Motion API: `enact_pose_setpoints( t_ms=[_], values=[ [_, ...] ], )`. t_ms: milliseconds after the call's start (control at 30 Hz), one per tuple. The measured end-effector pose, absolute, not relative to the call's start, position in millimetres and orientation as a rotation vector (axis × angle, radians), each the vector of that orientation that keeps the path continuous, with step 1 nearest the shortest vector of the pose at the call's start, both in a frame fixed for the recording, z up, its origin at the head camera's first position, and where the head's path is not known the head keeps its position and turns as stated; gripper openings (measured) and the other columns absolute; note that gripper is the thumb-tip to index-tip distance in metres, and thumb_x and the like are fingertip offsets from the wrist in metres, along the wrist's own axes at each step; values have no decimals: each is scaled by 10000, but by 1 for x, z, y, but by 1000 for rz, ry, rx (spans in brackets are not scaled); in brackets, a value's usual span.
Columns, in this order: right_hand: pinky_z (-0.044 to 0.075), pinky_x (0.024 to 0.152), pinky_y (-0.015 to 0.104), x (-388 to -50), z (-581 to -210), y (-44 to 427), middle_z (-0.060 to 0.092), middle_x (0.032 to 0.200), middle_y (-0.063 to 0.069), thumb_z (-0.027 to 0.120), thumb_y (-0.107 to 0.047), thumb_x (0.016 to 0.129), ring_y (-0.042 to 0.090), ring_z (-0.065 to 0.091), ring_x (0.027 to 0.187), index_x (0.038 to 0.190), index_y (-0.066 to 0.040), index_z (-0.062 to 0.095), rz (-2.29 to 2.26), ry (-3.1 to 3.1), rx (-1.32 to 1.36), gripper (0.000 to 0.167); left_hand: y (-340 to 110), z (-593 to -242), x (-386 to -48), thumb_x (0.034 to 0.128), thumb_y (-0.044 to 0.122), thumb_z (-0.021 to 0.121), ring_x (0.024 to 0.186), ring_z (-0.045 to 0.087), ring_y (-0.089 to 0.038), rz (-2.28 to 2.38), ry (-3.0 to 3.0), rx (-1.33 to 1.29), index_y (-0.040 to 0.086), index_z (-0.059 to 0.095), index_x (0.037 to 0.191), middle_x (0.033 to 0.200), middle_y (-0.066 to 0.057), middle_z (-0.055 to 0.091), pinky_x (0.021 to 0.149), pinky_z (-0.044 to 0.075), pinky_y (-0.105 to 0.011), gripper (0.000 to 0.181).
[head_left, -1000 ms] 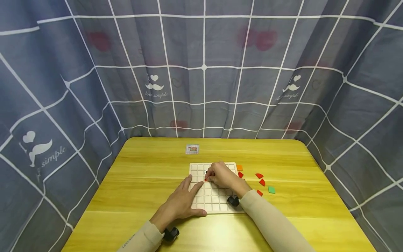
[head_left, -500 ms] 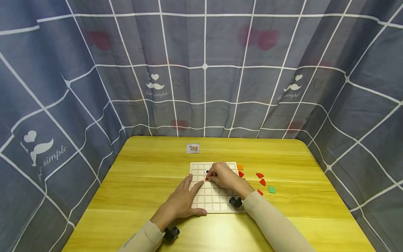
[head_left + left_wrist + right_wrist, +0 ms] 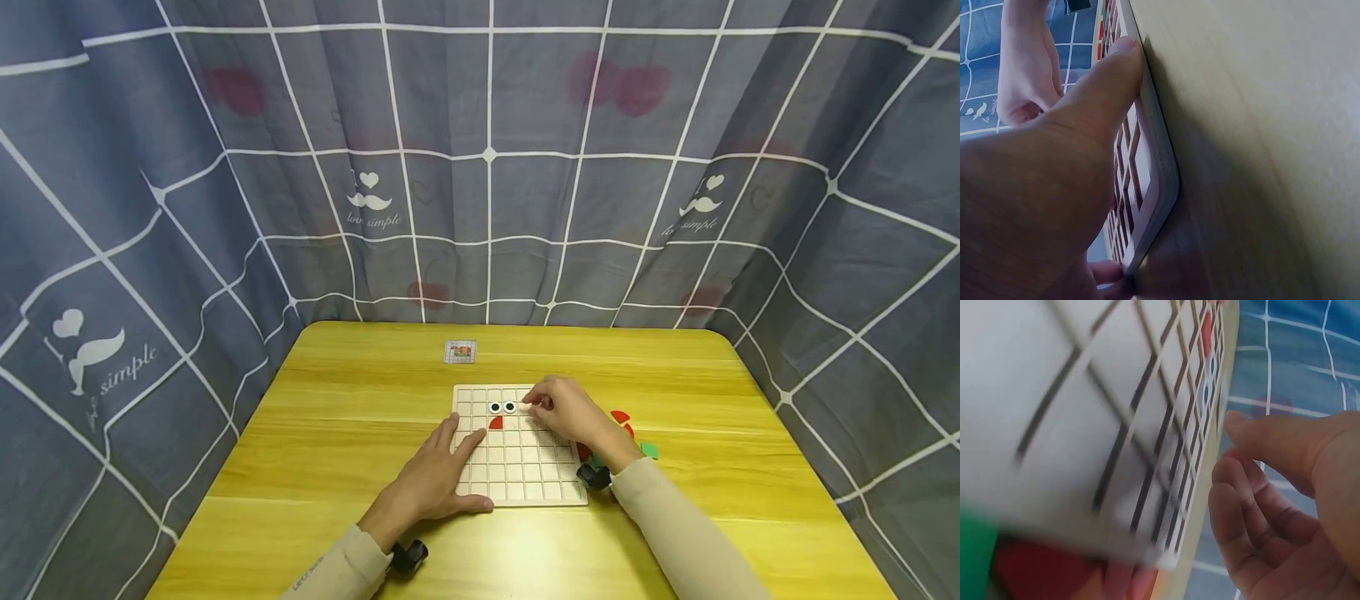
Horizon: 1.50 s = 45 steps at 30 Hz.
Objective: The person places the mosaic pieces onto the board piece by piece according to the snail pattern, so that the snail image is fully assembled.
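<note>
A pale gridded board [image 3: 525,492] lies on the table. Two round eye pieces [image 3: 510,407] sit side by side in its upper cells, with a red quarter-round piece [image 3: 496,422] just below the left one. My left hand [image 3: 431,479] rests along the board's left side, its fingers spread and its thumb [image 3: 1124,50] on the near edge. Over the board's upper right hovers my right hand [image 3: 572,410], fingers loosely bent. In the right wrist view, its thumb [image 3: 1238,425] stands apart from the other fingers. A blurred whitish sliver by the thumb tip is unclear.
Loose red pieces [image 3: 619,416] and a green piece [image 3: 649,451] lie right of the board, partly hidden by the right arm. A small picture card [image 3: 460,352] lies behind the board. A checked curtain [image 3: 487,208] surrounds the table [image 3: 337,400].
My right hand has let go of the red quarter-round piece, which stays on the board, and moved right. Both eye pieces now show. The left hand has stayed in place.
</note>
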State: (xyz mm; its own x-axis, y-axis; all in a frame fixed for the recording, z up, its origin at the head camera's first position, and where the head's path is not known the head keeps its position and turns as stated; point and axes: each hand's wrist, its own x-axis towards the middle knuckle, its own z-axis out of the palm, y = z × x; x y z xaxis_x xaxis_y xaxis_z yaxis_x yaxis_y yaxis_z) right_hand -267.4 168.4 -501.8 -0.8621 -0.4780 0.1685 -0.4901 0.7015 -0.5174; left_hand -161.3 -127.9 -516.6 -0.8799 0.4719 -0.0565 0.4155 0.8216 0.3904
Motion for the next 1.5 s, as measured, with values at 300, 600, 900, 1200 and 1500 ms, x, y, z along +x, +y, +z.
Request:
enact_pose_setpoints(
  t_ms=[300, 600, 900, 1200, 1500],
  values=[
    [613, 812, 313, -268, -504, 216, 828, 1205, 130, 817, -35, 1052, 131, 709, 905, 1231, -26, 880, 940, -2897, 630, 190, -127, -517, -164, 904, 705, 936, 1713, 370, -589, 550, 2852, 722, 169, 444, 1799, 1858, -377, 268, 1290, 507, -704, 1153],
    [611, 806, 294, -267, -504, 239, 830, 1205, 155, 836, -45, 1035, 133, 715, 885, 1256, -14, 860, 958, -2930, 576, 224, -129, -516, -162, 914, 707, 928, 1715, 360, -590, 557, 2848, 727, 170, 437, 1801, 1863, -378, 259, 1300, 495, -706, 1147],
    [544, 744, 265, -266, -514, 247, 843, 1056, 50, 865, -131, 1044, 106, 647, 807, 1242, -54, 869, 981, -2985, 571, 213, -128, -516, -162, 911, 715, 926, 1708, 371, -587, 552, 2854, 744, 164, 444, 1798, 1854, -376, 271, 1283, 512, -705, 1151],
    [572, 786, 281, -265, -519, 245, 836, 1148, 81, 880, -128, 1036, 96, 671, 864, 1267, -69, 867, 967, -2977, 577, 238, -128, -517, -159, 898, 714, 938, 1701, 379, -601, 558, 2855, 734, 162, 466, 1787, 1850, -376, 284, 1291, 505, -704, 1147],
    [545, 746, 256, -266, -516, 242, 810, 1028, 31, 858, -57, 1041, 108, 645, 813, 1274, -66, 860, 994, -3001, 551, 233, -128, -514, -160, 899, 702, 942, 1700, 383, -602, 556, 2860, 727, 156, 465, 1786, 1847, -380, 285, 1296, 504, -692, 1145]
  ],
)
